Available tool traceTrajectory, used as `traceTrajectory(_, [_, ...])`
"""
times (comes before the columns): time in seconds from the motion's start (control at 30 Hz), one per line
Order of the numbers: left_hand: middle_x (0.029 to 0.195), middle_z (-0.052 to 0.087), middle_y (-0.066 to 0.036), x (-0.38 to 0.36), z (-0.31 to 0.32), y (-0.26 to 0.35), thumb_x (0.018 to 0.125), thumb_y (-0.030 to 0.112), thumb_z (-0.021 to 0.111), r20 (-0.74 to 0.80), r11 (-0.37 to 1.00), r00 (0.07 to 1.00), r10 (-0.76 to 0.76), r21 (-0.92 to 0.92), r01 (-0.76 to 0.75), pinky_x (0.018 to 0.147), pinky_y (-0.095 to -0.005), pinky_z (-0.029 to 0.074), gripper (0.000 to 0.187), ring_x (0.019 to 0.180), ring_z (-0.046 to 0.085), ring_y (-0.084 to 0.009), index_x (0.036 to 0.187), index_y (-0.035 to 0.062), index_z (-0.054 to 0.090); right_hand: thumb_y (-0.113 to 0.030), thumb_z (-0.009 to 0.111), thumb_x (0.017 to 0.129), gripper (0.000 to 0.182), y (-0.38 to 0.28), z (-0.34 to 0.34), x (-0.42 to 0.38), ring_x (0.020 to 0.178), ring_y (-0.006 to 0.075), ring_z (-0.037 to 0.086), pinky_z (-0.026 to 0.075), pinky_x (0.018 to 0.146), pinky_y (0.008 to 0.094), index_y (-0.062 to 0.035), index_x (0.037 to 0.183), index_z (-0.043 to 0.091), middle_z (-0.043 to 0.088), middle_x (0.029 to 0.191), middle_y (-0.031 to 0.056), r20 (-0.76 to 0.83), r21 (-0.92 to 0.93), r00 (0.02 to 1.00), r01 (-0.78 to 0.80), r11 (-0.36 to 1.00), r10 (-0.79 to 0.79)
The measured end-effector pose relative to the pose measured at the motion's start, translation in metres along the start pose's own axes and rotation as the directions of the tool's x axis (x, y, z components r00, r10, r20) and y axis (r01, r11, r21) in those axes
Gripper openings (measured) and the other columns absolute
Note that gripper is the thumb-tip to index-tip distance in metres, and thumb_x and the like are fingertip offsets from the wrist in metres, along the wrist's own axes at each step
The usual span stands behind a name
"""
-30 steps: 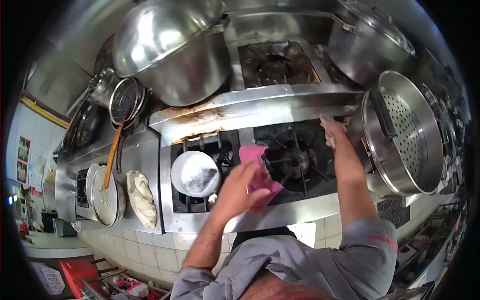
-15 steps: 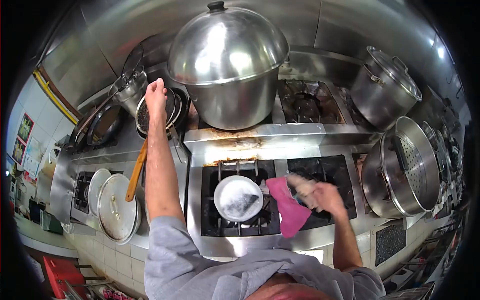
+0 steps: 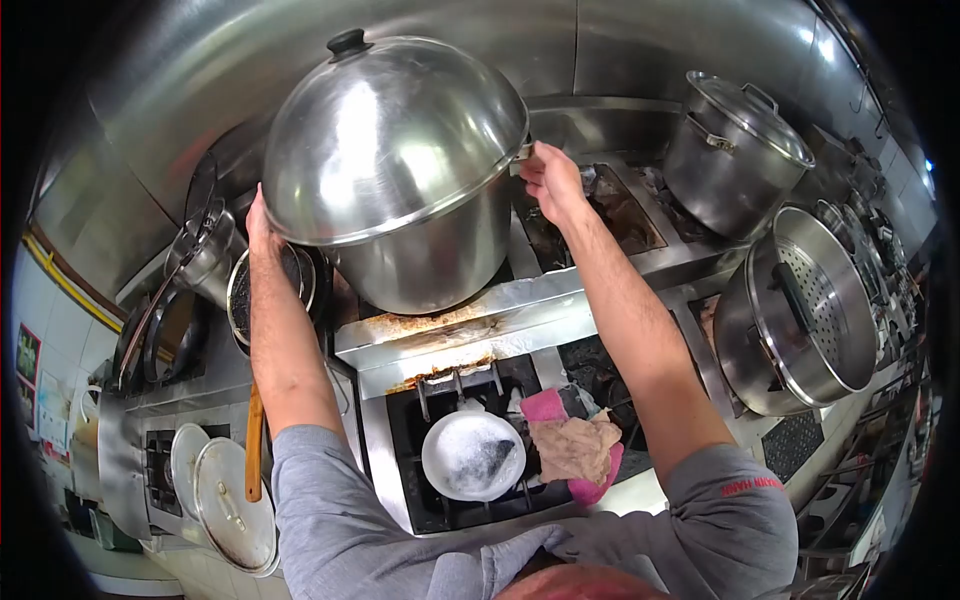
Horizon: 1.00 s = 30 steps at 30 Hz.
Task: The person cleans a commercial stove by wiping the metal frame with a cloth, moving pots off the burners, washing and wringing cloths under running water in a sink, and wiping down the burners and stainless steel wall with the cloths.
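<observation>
A large steel pot (image 3: 430,265) with a domed lid (image 3: 400,130) stands on the back burner. My right hand (image 3: 552,183) is closed round the handle on its right side. My left hand (image 3: 262,228) is at the pot's left side, its fingers partly hidden by the lid's edge, and appears to grip there. In front, a white bowl (image 3: 447,480) of suds with a dark object (image 3: 490,462) in it rests on the front burner. Beside it, a beige cloth (image 3: 575,447) lies over a pink cloth (image 3: 545,405).
A lidded stockpot (image 3: 725,170) stands back right, with a perforated steamer pot (image 3: 765,340) nearer. To the left are dark pans (image 3: 178,335), a wooden-handled strainer (image 3: 254,440) and flat lids (image 3: 222,500). A raised steel ledge (image 3: 540,328) runs between front and back burners.
The beige cloth has left my right hand and lies on the pink one. Both hands have moved to the large pot's sides. The view has shifted and tilted.
</observation>
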<state>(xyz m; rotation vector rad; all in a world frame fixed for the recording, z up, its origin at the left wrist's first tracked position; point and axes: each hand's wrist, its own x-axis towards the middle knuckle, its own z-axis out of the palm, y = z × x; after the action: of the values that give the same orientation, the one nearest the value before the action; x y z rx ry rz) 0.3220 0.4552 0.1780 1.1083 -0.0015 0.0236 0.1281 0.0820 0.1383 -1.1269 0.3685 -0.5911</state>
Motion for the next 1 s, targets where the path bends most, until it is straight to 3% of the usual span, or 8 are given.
traceTrajectory(0.07, [0.101, 0.062, -0.009, 0.006, 0.003, -0.007, 0.092, 0.032, 0.049, -0.036, 0.997, 0.999, 0.022, 0.069, -0.020, 0.077, -0.0363, 0.051, 0.036, 0.087, 0.061, -0.0233, 0.110, 0.0011, 0.056, -0.023, 0.054, 0.087, 0.017, 0.005, 0.009, 0.023, 0.056, 0.0111, 0.050, 0.035, 0.048, 0.0243, -0.0089, 0.096, 0.056, 0.056, 0.073, -0.0006, 0.105, 0.327, 0.994, -0.054, 0.944, 0.020])
traceTrajectory(0.1, [0.101, 0.062, -0.009, 0.009, 0.002, -0.011, 0.092, 0.031, 0.049, -0.044, 0.996, 0.999, 0.032, 0.085, -0.028, 0.077, -0.0362, 0.051, 0.036, 0.086, 0.061, -0.0232, 0.110, 0.0011, 0.056, -0.023, 0.054, 0.087, 0.017, 0.005, 0.011, 0.026, 0.056, 0.0111, 0.050, 0.035, 0.048, 0.0243, -0.0089, 0.096, 0.056, 0.056, 0.073, -0.0006, 0.103, 0.333, 0.994, -0.062, 0.941, 0.029])
traceTrajectory(0.17, [0.101, 0.062, -0.009, 0.017, -0.001, -0.020, 0.092, 0.031, 0.049, -0.049, 0.995, 0.998, 0.049, 0.094, -0.044, 0.077, -0.0361, 0.051, 0.036, 0.086, 0.061, -0.0230, 0.110, 0.0010, 0.056, -0.018, 0.050, 0.087, 0.012, -0.007, 0.016, 0.027, 0.062, 0.0127, 0.051, 0.037, 0.054, 0.0267, -0.0104, 0.084, 0.058, 0.058, 0.074, 0.0004, 0.146, 0.584, 0.957, -0.289, 0.758, 0.253])
traceTrajectory(0.27, [0.100, 0.062, -0.009, 0.026, -0.006, -0.029, 0.092, 0.030, 0.050, -0.047, 0.994, 0.997, 0.056, 0.095, -0.052, 0.076, -0.0358, 0.051, 0.035, 0.086, 0.061, -0.0228, 0.109, 0.0008, 0.056, -0.018, 0.050, 0.087, 0.013, 0.000, 0.021, 0.035, 0.061, 0.0129, 0.051, 0.036, 0.051, 0.0271, -0.0098, 0.085, 0.059, 0.058, 0.074, -0.0001, 0.157, 0.615, 0.978, -0.208, 0.761, 0.141])
traceTrajectory(0.37, [0.099, 0.062, -0.009, 0.032, -0.006, -0.027, 0.092, 0.030, 0.050, -0.034, 0.992, 0.997, 0.063, 0.109, -0.059, 0.076, -0.0356, 0.051, 0.035, 0.086, 0.061, -0.0225, 0.109, 0.0006, 0.056, -0.016, 0.052, 0.086, 0.014, 0.000, 0.039, 0.022, 0.064, 0.0122, 0.053, 0.038, 0.048, 0.0291, -0.0092, 0.097, 0.058, 0.058, 0.080, 0.0010, -0.186, 0.446, 0.982, 0.067, 0.892, 0.019])
traceTrajectory(0.47, [0.099, 0.062, -0.009, 0.037, -0.010, -0.026, 0.091, 0.029, 0.050, -0.019, 0.992, 0.998, 0.066, 0.107, -0.064, 0.076, -0.0354, 0.051, 0.034, 0.085, 0.061, -0.0223, 0.109, 0.0005, 0.056, -0.013, 0.055, 0.083, 0.015, 0.013, 0.044, 0.024, 0.065, 0.0116, 0.052, 0.039, 0.049, 0.0295, -0.0097, 0.098, 0.053, 0.056, 0.079, 0.0014, -0.339, 0.409, 0.934, 0.255, 0.876, -0.113])
traceTrajectory(0.83, [0.097, 0.062, -0.009, 0.022, -0.015, -0.046, 0.091, 0.027, 0.051, 0.034, 0.990, 0.996, 0.087, 0.112, -0.090, 0.075, -0.0346, 0.051, 0.032, 0.084, 0.061, -0.0214, 0.108, -0.0001, 0.056, -0.002, 0.055, 0.077, 0.011, -0.018, 0.019, 0.012, 0.063, 0.0136, 0.048, 0.043, 0.054, 0.0304, -0.0037, 0.082, 0.045, 0.050, 0.071, 0.0045, -0.323, 0.518, 0.944, 0.237, 0.822, -0.069])
traceTrajectory(1.0, [0.096, 0.062, -0.009, -0.001, -0.005, -0.059, 0.091, 0.026, 0.052, 0.072, 0.985, 0.990, 0.118, 0.117, -0.126, 0.074, -0.0342, 0.051, 0.031, 0.084, 0.061, -0.0209, 0.107, -0.0004, 0.056, 0.000, 0.056, 0.078, 0.011, -0.040, -0.011, 0.052, 0.061, 0.0212, 0.061, 0.054, 0.053, 0.0372, 0.0057, 0.087, 0.055, 0.059, 0.076, 0.0118, -0.072, 0.554, 0.997, 0.067, 0.830, -0.033])
